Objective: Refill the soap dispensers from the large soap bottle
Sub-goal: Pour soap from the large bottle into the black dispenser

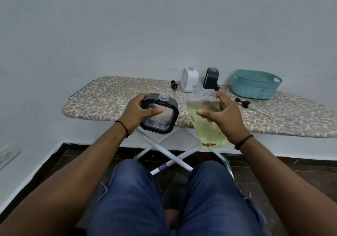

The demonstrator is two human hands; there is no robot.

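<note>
Sitting low in the picture at six o'clock are two knees in blue jeans point(169, 195), with both forearms reaching forward from them. The left hand point(135, 113) grips a black-framed soap dispenser point(160, 116) by its left edge, thumb laid across the clear front panel; its threaded neck is uncapped and points up and away. Just to its right, at about one o'clock from it, the right hand point(223, 119) is wrapped round the large soap bottle point(206, 115), a clear bottle of pale yellow liquid with its open neck tilted up toward eleven o'clock. The two containers are near each other but not touching, both held in the air at the near edge of the ironing board point(102, 100), whose cover is leopard-patterned.

Farther back on the board, a black pump head point(243, 103) lies at two o'clock of the right hand. Toward twelve o'clock a white dispenser point(189, 79) and a dark dispenser point(211, 78) stand uncapped beside each other, with another black pump head point(174, 84) lying left of the white one. At the board's far right sits a teal basket point(256, 85), against the pale wall point(164, 26).
</note>
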